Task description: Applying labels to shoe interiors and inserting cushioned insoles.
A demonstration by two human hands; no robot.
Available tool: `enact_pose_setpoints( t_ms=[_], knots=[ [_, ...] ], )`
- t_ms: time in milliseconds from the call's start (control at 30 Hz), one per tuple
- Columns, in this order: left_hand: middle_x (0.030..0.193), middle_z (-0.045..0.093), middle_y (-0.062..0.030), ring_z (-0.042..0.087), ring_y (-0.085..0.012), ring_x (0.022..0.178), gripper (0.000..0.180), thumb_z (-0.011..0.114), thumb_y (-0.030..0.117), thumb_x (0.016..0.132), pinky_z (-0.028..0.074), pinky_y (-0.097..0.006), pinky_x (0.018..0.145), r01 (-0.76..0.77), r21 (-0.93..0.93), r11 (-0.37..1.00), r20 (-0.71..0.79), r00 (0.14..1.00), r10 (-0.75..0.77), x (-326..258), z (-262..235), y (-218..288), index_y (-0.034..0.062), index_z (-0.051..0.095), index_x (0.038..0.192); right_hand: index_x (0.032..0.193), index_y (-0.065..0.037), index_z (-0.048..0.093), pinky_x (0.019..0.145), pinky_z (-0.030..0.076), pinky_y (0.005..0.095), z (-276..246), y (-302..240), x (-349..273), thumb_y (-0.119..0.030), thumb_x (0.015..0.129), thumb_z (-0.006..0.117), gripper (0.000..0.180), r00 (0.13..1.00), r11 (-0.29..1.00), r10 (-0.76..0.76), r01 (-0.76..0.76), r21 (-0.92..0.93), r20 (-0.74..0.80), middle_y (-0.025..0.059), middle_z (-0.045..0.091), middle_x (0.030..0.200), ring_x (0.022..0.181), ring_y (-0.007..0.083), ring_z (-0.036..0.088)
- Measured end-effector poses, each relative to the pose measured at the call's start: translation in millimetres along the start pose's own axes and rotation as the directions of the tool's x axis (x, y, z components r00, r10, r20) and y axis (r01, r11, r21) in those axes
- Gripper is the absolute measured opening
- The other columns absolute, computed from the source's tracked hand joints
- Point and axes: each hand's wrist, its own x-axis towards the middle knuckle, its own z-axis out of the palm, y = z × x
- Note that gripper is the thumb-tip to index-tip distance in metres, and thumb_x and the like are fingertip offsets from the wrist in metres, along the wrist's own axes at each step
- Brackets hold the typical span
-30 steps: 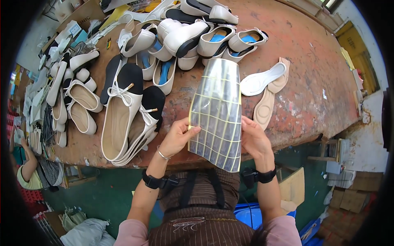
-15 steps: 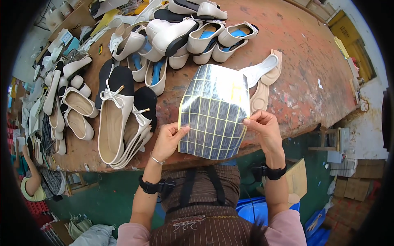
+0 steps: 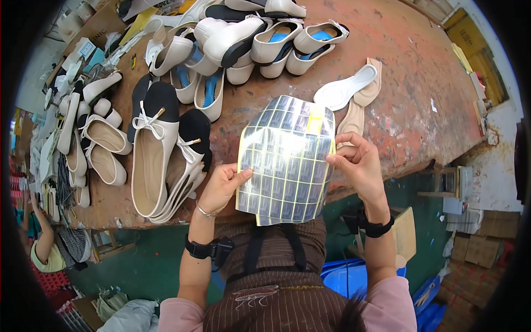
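Observation:
Between my hands a shiny sheet of labels [image 3: 282, 160] is held up over the table's near edge, divided by yellowish lines into many dark rectangles, with glare across its middle. My left hand [image 3: 222, 185] pinches its left edge between thumb and fingers. On the other side, my right hand [image 3: 357, 163] pinches the right edge. Past the sheet, a white insole [image 3: 345, 87] and beige insoles [image 3: 368, 91] lie on the table. Left of my left hand is a cream flat shoe with a black toe and bow [image 3: 150, 160], beside a stack of similar shoes [image 3: 188, 160].
Cream shoes with blue inside [image 3: 276, 47] are heaped at the back of the worn reddish table [image 3: 409, 110]. More cream flats [image 3: 105, 146] lie at the left among scraps. Blue plastic [image 3: 345, 276] is below at the right. Another person's arm [image 3: 43, 232] shows at far left.
The label sheet has tilted and come a little toward me; its blank white upper part no longer shows and the glare has moved down. Both hands keep their pinch.

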Motion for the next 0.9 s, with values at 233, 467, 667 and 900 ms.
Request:
enact_pose_setpoints(
  t_ms=[233, 467, 667, 900],
  knots=[
    [0.105, 0.071, -0.0065, 0.063, -0.0068, 0.092, 0.025, 0.061, 0.011, 0.098, 0.051, -0.024, 0.081, -0.015, -0.029, 0.999, -0.052, 0.999, 0.014, -15.6, -23.4, 7.5, -0.0064, 0.066, 0.115, 0.119, 0.006, 0.064, 0.068, 0.049, 0.019, -30.2, -18.4, -1.8, 0.006, 0.088, 0.065, 0.031, 0.996, 0.988, 0.019, -0.005, -0.155, 0.085, 0.0043, 0.071, 0.086, 0.076, 0.0053, 0.063],
    [0.111, 0.07, -0.0122, 0.068, -0.014, 0.097, 0.032, 0.064, 0.007, 0.094, 0.054, -0.027, 0.087, 0.116, -0.426, 0.897, 0.186, 0.982, -0.039, -34.5, -36.4, -12.6, -0.0074, 0.061, 0.122, 0.106, 0.002, 0.072, 0.076, 0.049, 0.027, -60.2, -40.7, 3.0, 0.004, 0.083, 0.063, 0.024, 0.99, 0.904, -0.015, 0.074, -0.421, 0.142, 0.0043, 0.072, 0.092, 0.084, 0.0082, 0.059],
    [0.142, 0.052, -0.0195, 0.051, -0.0326, 0.132, 0.069, 0.063, -0.006, 0.085, 0.042, -0.046, 0.11, 0.032, -0.811, 0.584, 0.201, 0.953, 0.228, -55.5, -55.9, -22.0, -0.0013, 0.036, 0.148, 0.108, 0.003, 0.071, 0.078, 0.049, 0.0247, -92.2, -58.8, 10.9, 0.006, 0.087, 0.06, 0.024, 0.981, 0.857, -0.196, 0.165, -0.488, -0.012, 0.0037, 0.072, 0.096, 0.086, 0.0084, 0.063],
    [0.132, 0.061, -0.0087, 0.057, -0.0207, 0.121, 0.054, 0.061, -0.005, 0.089, 0.042, -0.037, 0.108, -0.058, -0.552, 0.832, -0.048, 0.998, 0.038, -65.9, -30.5, -26.2, 0.0028, 0.048, 0.14, 0.133, 0.002, 0.056, 0.086, 0.052, 0.0279, -162.6, -42.3, 86.4, -0.012, 0.096, 0.062, 0.04, 0.894, 0.776, -0.319, 0.057, -0.628, -0.314, 0.0122, 0.07, 0.113, 0.099, 0.0146, 0.066]
  ],
)
